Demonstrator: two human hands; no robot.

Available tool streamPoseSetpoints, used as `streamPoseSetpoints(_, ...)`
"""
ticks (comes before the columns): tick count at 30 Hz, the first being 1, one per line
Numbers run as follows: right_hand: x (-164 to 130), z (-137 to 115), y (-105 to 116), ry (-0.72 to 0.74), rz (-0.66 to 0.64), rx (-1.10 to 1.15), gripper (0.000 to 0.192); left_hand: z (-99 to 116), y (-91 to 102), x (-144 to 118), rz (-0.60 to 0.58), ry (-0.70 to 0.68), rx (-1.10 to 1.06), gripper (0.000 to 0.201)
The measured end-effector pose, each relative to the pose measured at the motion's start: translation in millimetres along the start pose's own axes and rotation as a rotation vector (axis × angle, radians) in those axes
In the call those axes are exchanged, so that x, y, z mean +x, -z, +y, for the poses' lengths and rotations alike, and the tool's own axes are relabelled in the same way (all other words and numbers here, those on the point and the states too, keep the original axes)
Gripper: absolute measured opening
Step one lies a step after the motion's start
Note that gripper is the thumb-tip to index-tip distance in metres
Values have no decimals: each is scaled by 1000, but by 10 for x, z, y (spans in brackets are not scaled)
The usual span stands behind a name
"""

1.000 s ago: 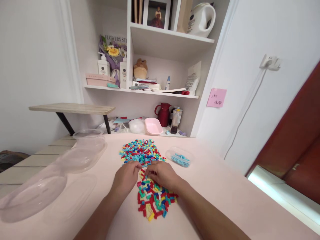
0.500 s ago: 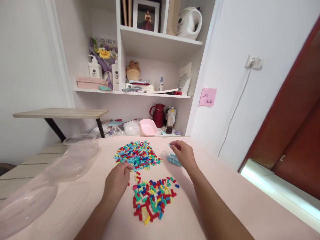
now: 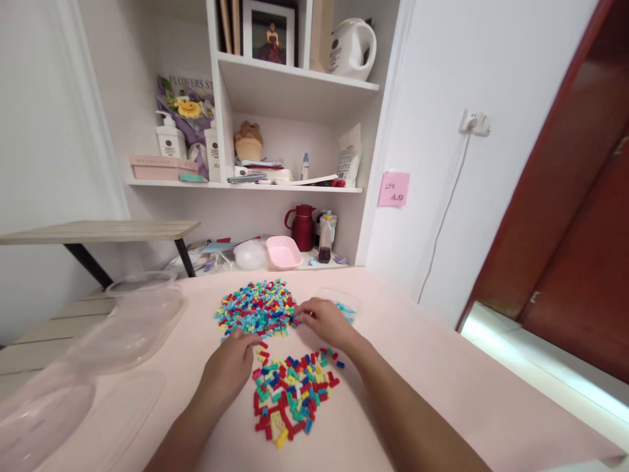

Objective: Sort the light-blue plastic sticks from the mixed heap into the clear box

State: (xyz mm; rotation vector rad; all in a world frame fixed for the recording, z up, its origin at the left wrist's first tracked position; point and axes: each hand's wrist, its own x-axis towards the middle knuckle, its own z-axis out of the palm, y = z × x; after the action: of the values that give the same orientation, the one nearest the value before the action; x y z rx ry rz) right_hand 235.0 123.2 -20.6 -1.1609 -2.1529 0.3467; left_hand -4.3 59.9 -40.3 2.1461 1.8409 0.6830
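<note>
A heap of small toy building bricks (image 3: 255,308) in mixed colours lies toward the far side of the table. My right hand (image 3: 327,322) is at its right edge, fingers stretched out over the bricks, with no brick visible in them. Just behind that hand, partly hidden by it, a clear plastic container (image 3: 350,305) holds light blue bricks. My left hand (image 3: 230,364) rests by the near left edge of the heap, its fingers curled together; whatever they hold is hidden. Closer to me a second, looser spread of bricks (image 3: 295,393) lies between my forearms.
Clear plastic containers and lids (image 3: 132,328) stand along the left side of the pink table (image 3: 417,380). A pink tray (image 3: 284,253), a red jug (image 3: 301,228) and a bottle (image 3: 325,239) are at the back, under the shelves. A small wooden stand (image 3: 98,229) is at left.
My right hand has moved left from above the clear container to the heap; the light blue piece at its fingertips is no longer seen. My left hand stays near the heap. The view has shifted slightly.
</note>
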Motion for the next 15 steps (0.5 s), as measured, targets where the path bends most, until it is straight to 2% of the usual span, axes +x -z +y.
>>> streamPoseSetpoints(3,-28,-85,-170,18,-139,-27,31,-2,-8,1,-30,-32,47,41)
streamPoseSetpoints(6,-39,-136,-246,0,-157,-7,35,-1,-6,-10,-46,-54,81,41)
streamPoseSetpoints(11,-33,-167,-238,45,-206,60,37,33,18,-35,-65,-73,115,42)
streamPoseSetpoints(15,-33,-166,-252,19,-187,74,38,82,56,-49,-88,-75,149,45)
